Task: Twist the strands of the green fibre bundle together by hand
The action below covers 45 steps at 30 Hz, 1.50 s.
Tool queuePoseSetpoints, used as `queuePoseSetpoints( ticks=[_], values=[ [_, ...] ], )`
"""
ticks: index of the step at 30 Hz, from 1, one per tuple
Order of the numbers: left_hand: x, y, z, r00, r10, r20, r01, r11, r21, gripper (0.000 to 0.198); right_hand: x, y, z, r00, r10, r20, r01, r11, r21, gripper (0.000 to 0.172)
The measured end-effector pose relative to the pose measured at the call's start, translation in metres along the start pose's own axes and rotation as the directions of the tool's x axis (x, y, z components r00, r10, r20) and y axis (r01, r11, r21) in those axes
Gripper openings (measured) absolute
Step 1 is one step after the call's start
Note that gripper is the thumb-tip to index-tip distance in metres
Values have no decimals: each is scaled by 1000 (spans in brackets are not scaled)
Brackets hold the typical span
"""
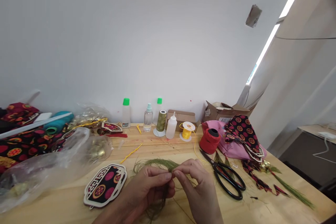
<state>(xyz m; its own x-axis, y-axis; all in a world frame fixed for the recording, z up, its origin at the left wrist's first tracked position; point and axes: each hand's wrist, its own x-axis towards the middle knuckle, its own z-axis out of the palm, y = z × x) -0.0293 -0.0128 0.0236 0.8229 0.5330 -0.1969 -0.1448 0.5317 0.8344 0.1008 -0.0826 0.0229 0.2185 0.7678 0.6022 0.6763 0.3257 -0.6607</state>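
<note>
Close to the table's front edge, my left hand point(153, 185) pinches a bundle of thin olive-green threads point(160, 162) between thumb and fingers. Loose strands fan out behind the hand and hang below it. My right hand point(196, 183) meets it at the same spot, thumb and forefinger pinched on the bundle's middle; any finer thread between those fingertips is too small to make out. Left of the hands lies a flat wooden-framed ornament point(105, 185) with dark patterned cloth and a yellow cord loop point(131, 153). Black-handled scissors point(228, 176) rest to the right.
A red thread cone point(210, 141), a yellow cord spool point(187, 133), an olive thread spool point(161, 121) and a white squeeze bottle point(171, 126) stand behind. Plastic bags point(60, 161) and patterned cloth crowd the left. Pink fabric point(225, 147), a cardboard box point(223, 112) and finished tassels point(294, 190) lie right.
</note>
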Motion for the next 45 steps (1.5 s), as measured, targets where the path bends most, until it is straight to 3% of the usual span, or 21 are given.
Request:
queuePoseSetpoints(
  ticks=[10,17,22,24,27,29,32,34,36,41,45],
  values=[
    [7,-10,-6,1000,16,7,-16,1000,23,21,-1,-1,1,999,-41,36,47,986,-158,11],
    [6,-8,-3,1000,-5,3,5,999,52,18,-3,4,0,996,93,-9,-93,996,14,15],
    [2,0,-8,991,105,-85,-118,978,-170,11,-16,20,-11,979,184,-88,-176,980,87,16],
    [-2,10,-15,967,188,-171,-237,910,-340,17,-23,28,-18,967,216,-134,-210,976,58,17],
    [-8,27,-28,894,278,-351,-432,738,-517,30,-33,39,-29,972,205,-113,-212,976,-57,18],
    [-12,36,-35,842,326,-429,-532,628,-568,33,-38,44,-36,986,165,-19,-166,976,-140,17],
    [-14,41,-39,853,363,-376,-521,535,-665,30,-43,46,-46,976,103,190,-55,969,-239,10],
    [-14,40,-37,884,364,-294,-458,542,-705,28,-44,46,-51,939,76,335,22,960,-280,15],
    [-13,37,-35,899,349,-265,-430,587,-686,26,-45,47,-55,910,88,405,49,948,-315,25],
    [-6,27,-31,904,310,-295,-423,755,-501,23,-43,48,-63,958,146,246,-37,916,-400,10],
    [0,18,-28,928,248,-278,-344,855,-388,14,-42,47,-66,945,173,278,-53,919,-391,8]
  ],
)
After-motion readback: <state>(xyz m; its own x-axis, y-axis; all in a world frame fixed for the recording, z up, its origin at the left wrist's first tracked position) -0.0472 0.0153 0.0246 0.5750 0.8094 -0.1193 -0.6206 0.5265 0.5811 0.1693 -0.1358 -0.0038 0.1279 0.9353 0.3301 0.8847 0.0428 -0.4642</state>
